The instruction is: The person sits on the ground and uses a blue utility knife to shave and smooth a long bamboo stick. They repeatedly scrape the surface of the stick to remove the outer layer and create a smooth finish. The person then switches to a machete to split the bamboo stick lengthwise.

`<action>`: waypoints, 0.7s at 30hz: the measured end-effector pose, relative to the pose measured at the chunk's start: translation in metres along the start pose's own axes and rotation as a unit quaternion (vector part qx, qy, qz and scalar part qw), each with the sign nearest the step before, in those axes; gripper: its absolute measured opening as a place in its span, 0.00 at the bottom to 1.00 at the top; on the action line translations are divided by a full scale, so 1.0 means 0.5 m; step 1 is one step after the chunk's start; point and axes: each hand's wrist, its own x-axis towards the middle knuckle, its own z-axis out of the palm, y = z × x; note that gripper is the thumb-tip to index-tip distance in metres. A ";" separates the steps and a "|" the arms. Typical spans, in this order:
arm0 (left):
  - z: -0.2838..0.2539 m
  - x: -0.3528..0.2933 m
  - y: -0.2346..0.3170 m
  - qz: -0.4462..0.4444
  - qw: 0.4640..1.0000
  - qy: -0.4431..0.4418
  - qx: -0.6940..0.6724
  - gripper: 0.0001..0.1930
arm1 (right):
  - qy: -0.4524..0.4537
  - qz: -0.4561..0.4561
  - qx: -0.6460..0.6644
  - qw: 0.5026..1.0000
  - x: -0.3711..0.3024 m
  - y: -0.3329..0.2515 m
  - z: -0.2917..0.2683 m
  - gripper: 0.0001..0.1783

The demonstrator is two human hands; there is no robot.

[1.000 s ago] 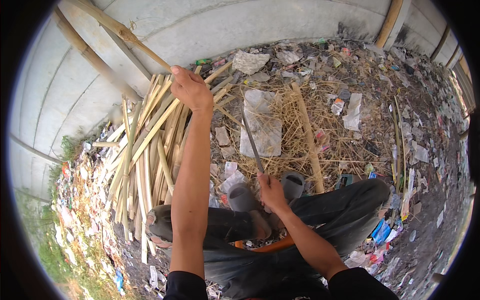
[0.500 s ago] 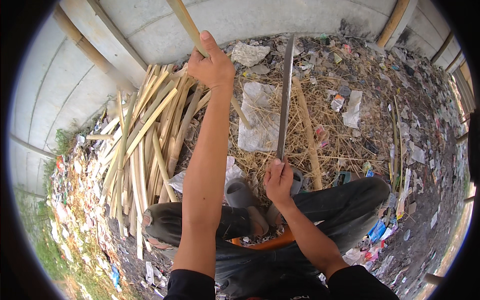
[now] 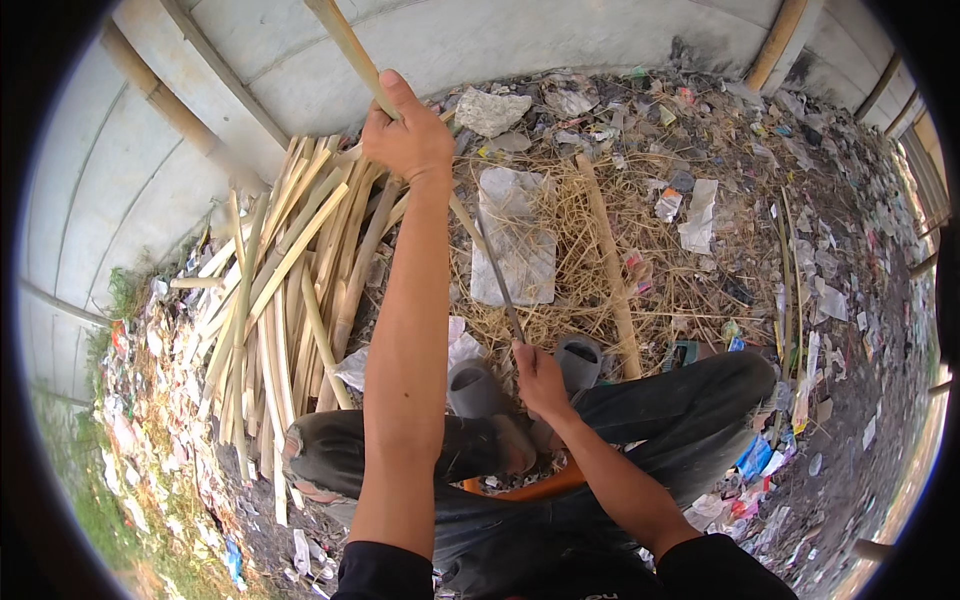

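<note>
My left hand (image 3: 408, 140) is wrapped round a bamboo strip (image 3: 345, 45), thumb laid along it. The strip slants from the wall at upper left down past my wrist to its lower end in front of me. In my right hand (image 3: 542, 382) is a long-bladed machete (image 3: 497, 268), its handle hidden in the fist. The dark blade points away from me and slightly left, its far part lying close to the strip's lower end; whether they touch I cannot tell. A white flattened sack (image 3: 515, 255) and straw-like shavings (image 3: 575, 225) lie beneath.
Split bamboo strips (image 3: 290, 270) are piled at my left. A bamboo pole (image 3: 608, 265) lies on the ground right of the sack. My grey sandals (image 3: 478, 388) are close below the blade. A concrete panel wall (image 3: 600, 40) stands ahead; scattered litter (image 3: 700, 215) covers the ground.
The machete has swung down and left from upright toward the strip's lower end. My right hand has turned and dropped slightly; my left hand with the strip has shifted a little left.
</note>
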 end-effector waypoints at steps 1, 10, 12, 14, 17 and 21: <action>-0.001 -0.004 0.002 -0.008 1.000 -0.002 -0.010 0.41 | 0.001 0.019 0.002 1.000 0.016 0.020 -0.002 0.27; -0.028 0.023 -0.019 -0.007 0.999 0.040 0.008 0.43 | 0.039 -0.193 0.137 0.971 -0.017 -0.140 0.003 0.28; -0.024 0.023 -0.011 -0.009 0.999 0.047 0.013 0.43 | 0.046 -0.205 0.068 0.975 -0.033 -0.048 0.019 0.26; -0.019 0.019 -0.008 -0.022 0.998 0.056 0.003 0.43 | 0.013 0.086 0.098 0.991 -0.022 -0.006 0.019 0.25; -0.017 0.029 -0.007 -0.042 0.997 0.068 0.018 0.42 | 0.012 0.142 0.069 0.987 -0.002 -0.005 0.019 0.24; -0.032 0.034 -0.018 -0.065 0.993 0.096 0.029 0.41 | 0.035 -0.122 0.047 0.991 -0.009 -0.077 0.023 0.24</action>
